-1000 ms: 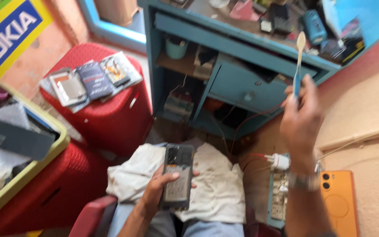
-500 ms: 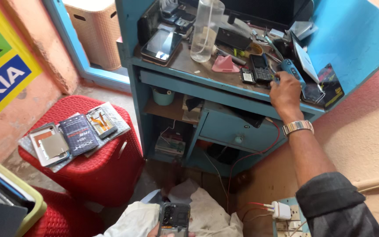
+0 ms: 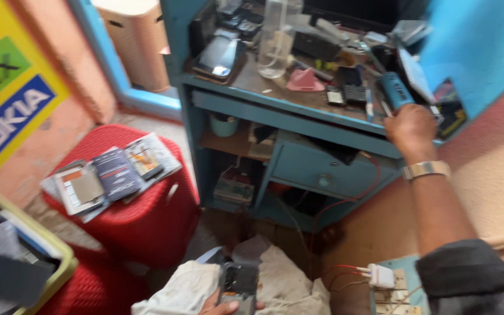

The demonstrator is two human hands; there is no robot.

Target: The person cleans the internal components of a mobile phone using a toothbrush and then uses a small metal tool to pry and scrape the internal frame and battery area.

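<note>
Peach wall point(image 3: 497, 192) behind, with blue desk point(image 3: 298, 125) set against it and cluttered on top. Right hand point(image 3: 409, 125) up at the desk's front edge, fingers curled shut, knuckles toward the camera; cannot tell what sits inside the curl. Blue tool point(image 3: 395, 88) lying on the desk, just above the knuckles, touching or nearly so. Metal watch point(image 3: 426, 170) on the wrist, dark sleeve point(image 3: 468, 274) below. Left hand point(image 3: 228, 304) low at the bottom edge, fingers wrapped round an opened phone point(image 3: 239, 282), thumb at its right side; phone upright over a white cloth point(image 3: 275, 280) on the lap.

Further out on the desk: clear bottle point(image 3: 275, 38) standing, pink wedge point(image 3: 304, 79) beside it, dark tablet point(image 3: 220, 55) leaning at the left end. Drawer point(image 3: 322, 169) under the top, red wire point(image 3: 368, 186) looping past it down to a white plug point(image 3: 380, 275).

Left of the desk, red stool point(image 3: 141, 216) carrying three flat packages point(image 3: 112, 175) fanned out: grey, dark blue, pale with orange. Far left on the wall, a slanted sign point(image 3: 7, 99) in yellow, green and blue panels. Yellow-rimmed tray point(image 3: 53, 251) at the lower left corner.
</note>
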